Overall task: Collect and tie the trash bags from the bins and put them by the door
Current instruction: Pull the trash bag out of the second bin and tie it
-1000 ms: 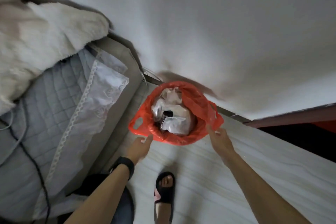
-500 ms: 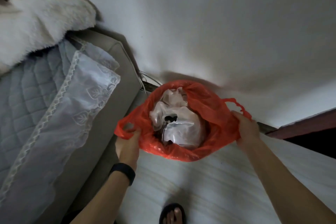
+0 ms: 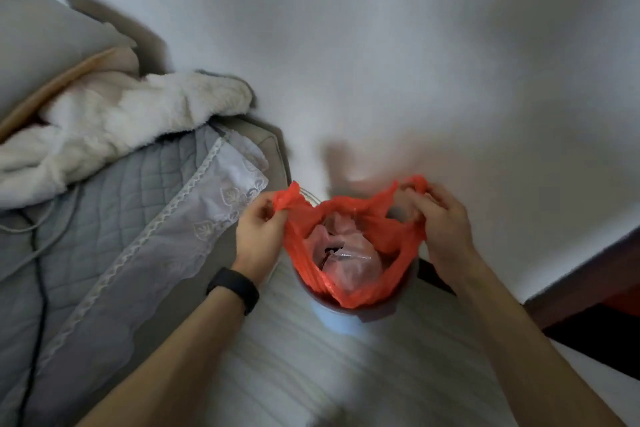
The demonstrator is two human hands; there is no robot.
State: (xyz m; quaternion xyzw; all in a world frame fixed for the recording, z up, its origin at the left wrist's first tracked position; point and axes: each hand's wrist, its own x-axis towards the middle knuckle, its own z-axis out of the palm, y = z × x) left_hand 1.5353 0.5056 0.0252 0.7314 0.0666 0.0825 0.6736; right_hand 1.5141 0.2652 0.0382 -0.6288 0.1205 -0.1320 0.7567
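1. The bed [image 3: 104, 225], under a quilted grey cover, fills the view from 8 to 10 o'clock. More of it and of the white fleece blanket [image 3: 138, 114] shows than a second ago, so the head has probably risen.
2. The red trash bag [image 3: 349, 218] hangs just below centre, at about 5 o'clock. A second ago its mouth lay wide and round. Now it is drawn up into a narrow heart shape with pleated sides, and pale crumpled rubbish [image 3: 346, 253] shows inside.
3. The bin [image 3: 337, 321] was hidden under the bag's collar before. Now its pale wall peeks out at the bag's 6 o'clock, while the bag's bottom seems to sit inside it.
4. The left hand [image 3: 259, 229], at the bag's 9 o'clock, went from an open reach to fingers curled tight round one bunched handle [image 3: 289, 199].
5. The right hand [image 3: 446, 218], at the bag's 2 o'clock, likewise now pinches the other handle [image 3: 412, 184].
6. Judgement: the bag is freed from the rim and both handles are gathered. Lifting it clear and knotting come next, and then the walk to the door.
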